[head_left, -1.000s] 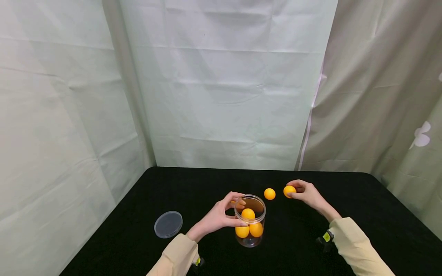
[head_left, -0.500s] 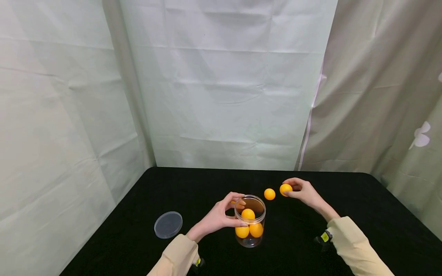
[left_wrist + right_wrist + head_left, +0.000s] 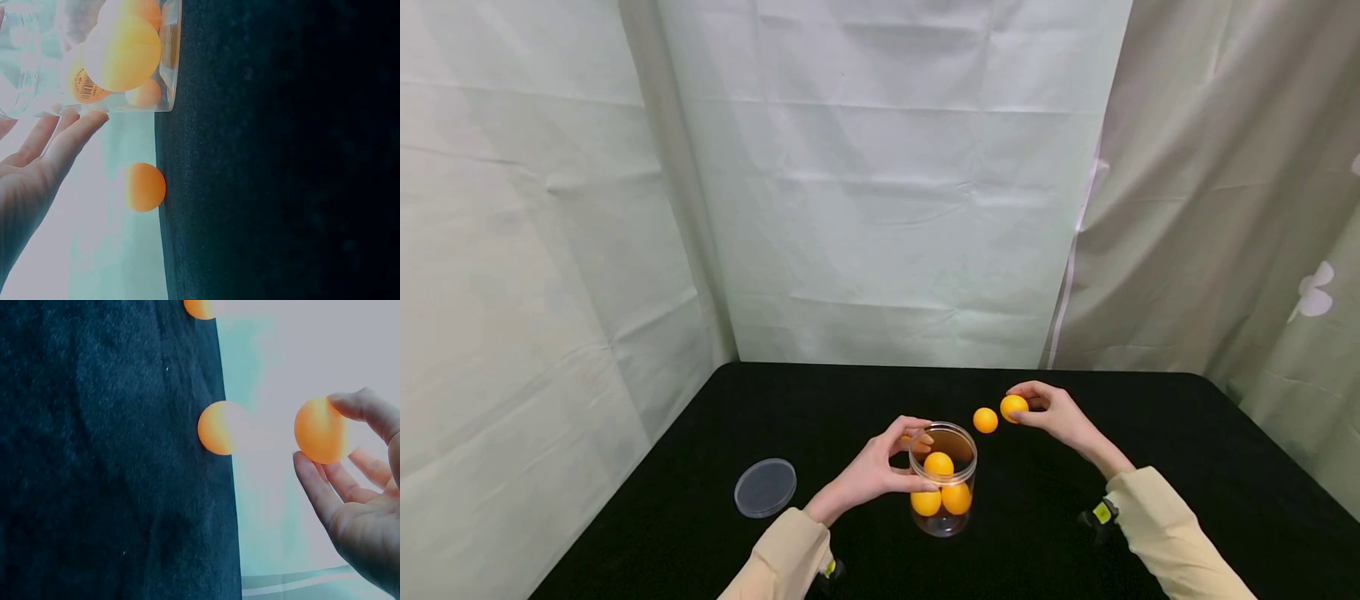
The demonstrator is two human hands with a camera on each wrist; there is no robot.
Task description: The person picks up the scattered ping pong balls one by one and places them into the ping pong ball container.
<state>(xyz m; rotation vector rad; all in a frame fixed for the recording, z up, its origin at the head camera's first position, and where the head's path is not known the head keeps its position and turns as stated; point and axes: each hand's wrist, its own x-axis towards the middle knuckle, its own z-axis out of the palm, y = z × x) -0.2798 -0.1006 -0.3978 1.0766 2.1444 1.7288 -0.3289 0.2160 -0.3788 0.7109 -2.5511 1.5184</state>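
Note:
Near the middle of the table stands a clear plastic jar [image 3: 943,523] with several orange ping-pong balls inside; they also show through its wall in the left wrist view, one ball [image 3: 122,53] large in front. My left hand [image 3: 880,468] grips the jar near its rim, thumb in front and fingers round the back. To the right, my right hand [image 3: 1063,415] pinches another ping-pong ball [image 3: 320,430] between thumb and fingertips, raised off the table. A loose ping-pong ball [image 3: 986,420] lies between the jar and that hand.
A round translucent lid [image 3: 765,488] lies on the black table [image 3: 850,392], left of the left hand. Pale curtains [image 3: 880,208] hang behind and beside the table. At the top of the right wrist view, part of an orange ball [image 3: 200,307] shows.
My right hand has moved left and slightly up with the pinched ping-pong ball, closer to the loose one. The left hand and jar have stayed in place.

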